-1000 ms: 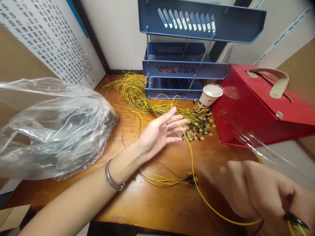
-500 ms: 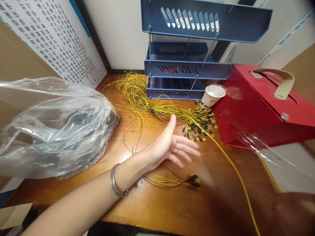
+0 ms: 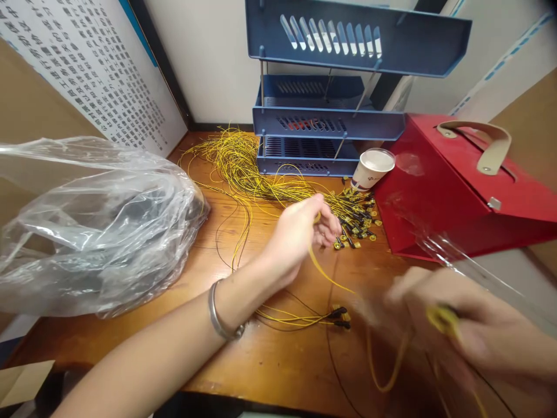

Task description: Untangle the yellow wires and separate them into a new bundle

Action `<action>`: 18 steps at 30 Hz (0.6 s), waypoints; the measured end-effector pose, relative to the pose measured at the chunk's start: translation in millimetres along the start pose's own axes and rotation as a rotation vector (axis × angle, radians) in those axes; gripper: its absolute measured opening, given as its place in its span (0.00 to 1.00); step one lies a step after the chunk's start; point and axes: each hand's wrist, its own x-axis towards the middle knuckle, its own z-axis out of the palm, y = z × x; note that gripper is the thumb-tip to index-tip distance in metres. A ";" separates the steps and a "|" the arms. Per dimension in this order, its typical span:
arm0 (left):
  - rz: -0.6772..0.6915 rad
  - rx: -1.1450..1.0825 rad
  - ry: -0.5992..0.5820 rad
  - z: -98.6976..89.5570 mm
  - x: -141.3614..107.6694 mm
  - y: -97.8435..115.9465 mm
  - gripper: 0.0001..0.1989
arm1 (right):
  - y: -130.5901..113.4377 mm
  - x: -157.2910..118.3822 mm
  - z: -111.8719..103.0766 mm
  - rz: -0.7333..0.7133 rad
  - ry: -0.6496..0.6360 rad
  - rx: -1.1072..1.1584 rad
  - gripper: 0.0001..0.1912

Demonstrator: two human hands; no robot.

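My left hand, with a metal bracelet on its wrist, is closed around a yellow wire near the table's middle. At the lower right my right hand is blurred by motion, its fingers closed on yellow and black wires with a yellow-and-black end piece. Behind my left hand lies a large bundle of yellow wires, its black-and-yellow ends toward the right. A smaller group of wires lies in front of my left wrist, with black ends.
A clear plastic bag fills the left side. Blue stacked trays stand at the back, beside a paper cup and a red box with a beige handle. The wooden table reaches the front edge.
My left hand has gone from spread fingers to closed on a wire. My right hand has moved in from the lower right edge, bringing wires over the table.
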 end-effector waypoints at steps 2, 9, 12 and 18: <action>0.046 0.143 -0.113 4.6 -14.9 -8.4 0.20 | 2.4 15.1 6.8 0.065 -0.158 0.198 0.23; 0.079 0.701 -0.330 -3.7 -51.9 -12.0 0.21 | 21.8 40.1 3.9 0.191 0.043 0.353 0.18; 0.268 0.959 -0.337 -4.5 -63.2 -9.6 0.19 | 23.1 39.1 8.7 0.212 0.101 0.382 0.20; 0.476 1.170 -0.475 1.9 -82.9 -13.4 0.14 | 27.3 35.6 10.9 0.185 0.020 0.386 0.20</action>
